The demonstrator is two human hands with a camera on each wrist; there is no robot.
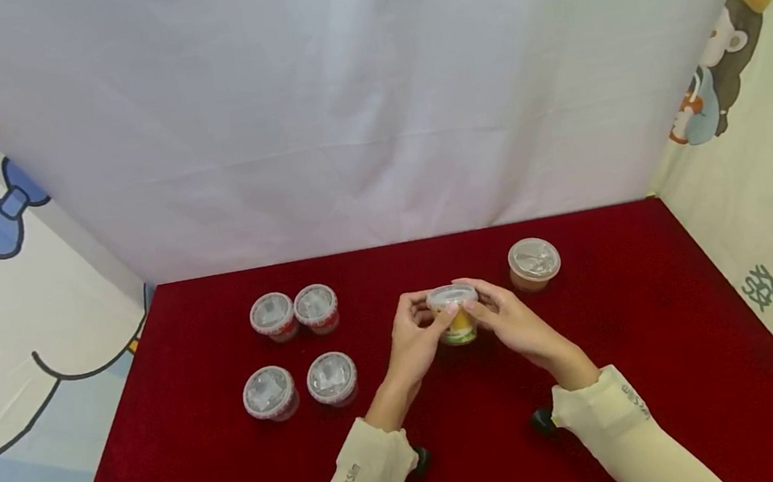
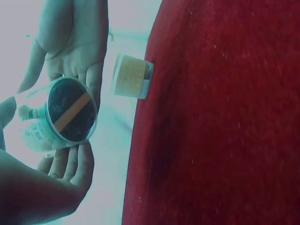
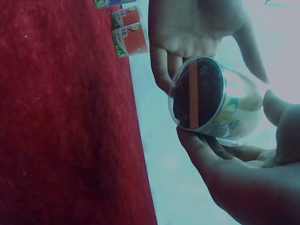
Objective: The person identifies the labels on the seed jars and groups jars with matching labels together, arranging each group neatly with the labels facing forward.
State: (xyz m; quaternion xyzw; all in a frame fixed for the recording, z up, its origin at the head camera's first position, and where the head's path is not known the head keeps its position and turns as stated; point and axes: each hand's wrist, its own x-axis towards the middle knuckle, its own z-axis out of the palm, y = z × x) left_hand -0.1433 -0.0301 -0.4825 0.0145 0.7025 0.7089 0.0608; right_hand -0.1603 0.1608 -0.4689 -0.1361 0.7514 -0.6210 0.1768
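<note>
Both hands hold a small clear plastic cup (image 1: 458,328) with a lid and a yellow and green label, up off the red table. From the left, my left hand (image 1: 415,343) grips its side, thumb near the lid rim. Opposite it, my right hand (image 1: 515,326) grips the other side, with its thumb also by the rim. In the left wrist view the base of the cup (image 2: 70,112) looks dark, with an orange strip across it. The right wrist view shows the same cup (image 3: 199,96) between the fingers of both hands.
Several lidded cups with red marks, among them one cup (image 1: 332,380), stand in two rows on the left of the red table (image 1: 188,462). A light brown lidded cup (image 1: 534,264) stands at the back right. A white curtain (image 1: 370,113) hangs behind.
</note>
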